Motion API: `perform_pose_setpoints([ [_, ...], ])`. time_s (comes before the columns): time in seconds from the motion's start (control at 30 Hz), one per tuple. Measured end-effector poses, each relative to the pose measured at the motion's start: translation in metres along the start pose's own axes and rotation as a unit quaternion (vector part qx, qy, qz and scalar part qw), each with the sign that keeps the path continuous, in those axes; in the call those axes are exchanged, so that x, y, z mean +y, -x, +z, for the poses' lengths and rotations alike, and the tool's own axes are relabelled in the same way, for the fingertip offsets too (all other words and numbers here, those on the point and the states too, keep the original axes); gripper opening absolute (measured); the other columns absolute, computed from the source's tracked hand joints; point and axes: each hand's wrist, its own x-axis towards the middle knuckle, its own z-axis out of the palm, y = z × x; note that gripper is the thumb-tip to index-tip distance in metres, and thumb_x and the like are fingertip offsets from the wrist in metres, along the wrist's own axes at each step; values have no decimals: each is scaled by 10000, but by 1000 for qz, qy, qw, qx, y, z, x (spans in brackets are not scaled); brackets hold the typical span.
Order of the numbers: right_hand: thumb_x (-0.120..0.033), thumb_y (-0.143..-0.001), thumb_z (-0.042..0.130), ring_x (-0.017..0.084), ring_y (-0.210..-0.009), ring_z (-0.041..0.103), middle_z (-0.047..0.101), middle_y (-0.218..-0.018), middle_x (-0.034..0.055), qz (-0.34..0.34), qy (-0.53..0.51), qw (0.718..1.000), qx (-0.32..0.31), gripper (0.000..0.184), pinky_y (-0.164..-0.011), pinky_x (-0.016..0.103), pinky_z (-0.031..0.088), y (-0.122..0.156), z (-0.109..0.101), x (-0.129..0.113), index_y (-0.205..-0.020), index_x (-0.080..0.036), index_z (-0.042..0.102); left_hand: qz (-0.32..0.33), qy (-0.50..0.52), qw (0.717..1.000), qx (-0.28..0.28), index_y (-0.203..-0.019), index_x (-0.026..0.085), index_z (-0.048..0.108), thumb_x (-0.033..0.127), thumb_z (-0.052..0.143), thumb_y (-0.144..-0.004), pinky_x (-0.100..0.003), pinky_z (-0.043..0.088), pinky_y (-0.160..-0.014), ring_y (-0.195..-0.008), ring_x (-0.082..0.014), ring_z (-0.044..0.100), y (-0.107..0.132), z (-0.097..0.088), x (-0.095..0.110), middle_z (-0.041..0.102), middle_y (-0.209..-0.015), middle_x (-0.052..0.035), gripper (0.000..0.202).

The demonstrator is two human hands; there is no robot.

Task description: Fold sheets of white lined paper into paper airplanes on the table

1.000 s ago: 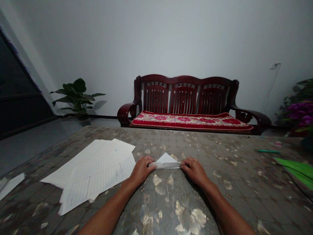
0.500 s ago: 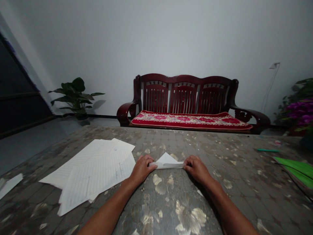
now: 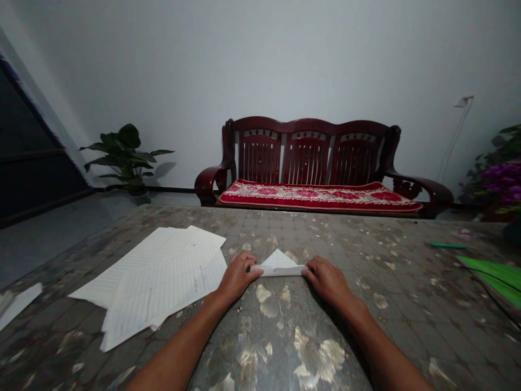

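In the head view, a folded white paper [image 3: 279, 267] lies on the table [image 3: 285, 347] between 2 hands, its triangular point facing away from the person and a doubled band along its near edge. The left hand [image 3: 238, 277] bears on the band's left end and the right hand [image 3: 328, 281] on its right end, fingers together on each; whether either hand pinches the paper cannot be told. A stack of lined paper [image 3: 163, 277] lies just beside the left hand. A green folder [image 3: 494, 279] and green pen [image 3: 448, 245] lie well right. Beyond stands a wooden settee [image 3: 309, 152]. The step appears to be setting the band's fold; the next move calls for even pressure along it.
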Motion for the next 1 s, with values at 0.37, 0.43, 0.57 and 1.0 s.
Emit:
perform_pose_setpoints([
  [0.37, -320, -968, 456, 193, -938, 595, 641, -983, 67, 40, 40, 998, -39, 225, -740, 263, 342, -5, -2, -10, -921, -187, 630, -28, -52, 998, 23, -566, 187, 515, 279, 719, -771, -359, 429, -924, -1018, -245, 591, -2, 2, -1, 665, -987, -69, 303],
  [0.43, -322, -965, 459, 194, -945, 598, 642, -989, 67, 50, 44, 997, -41, 219, -726, 263, 337, -5, -2, -10, -926, -187, 628, -25, -53, 998, 23, -563, 189, 500, 278, 718, -771, -374, 417, -949, -1024, -244, 591, -1, 1, 0, 662, -986, -67, 314],
  [0.57, -326, -965, 454, 192, -939, 602, 651, -1004, 70, 60, 52, 996, -46, 221, -709, 264, 329, -6, -3, -11, -919, -192, 624, -21, -68, 997, 22, -575, 189, 485, 275, 708, -780, -402, 379, -992, -1024, -237, 589, -1, 2, -1, 660, -977, -60, 315],
  [1.0, -359, -963, 466, 206, -954, 613, 665, -1037, 89, 70, 69, 994, -54, 245, -700, 275, 339, -9, 1, -10, -924, -183, 632, -13, -110, 993, 29, -648, 187, 527, 301, 677, -790, -410, 392, -931, -956, -243, 574, 1, 4, -1, 603, -891, -51, 235],
])
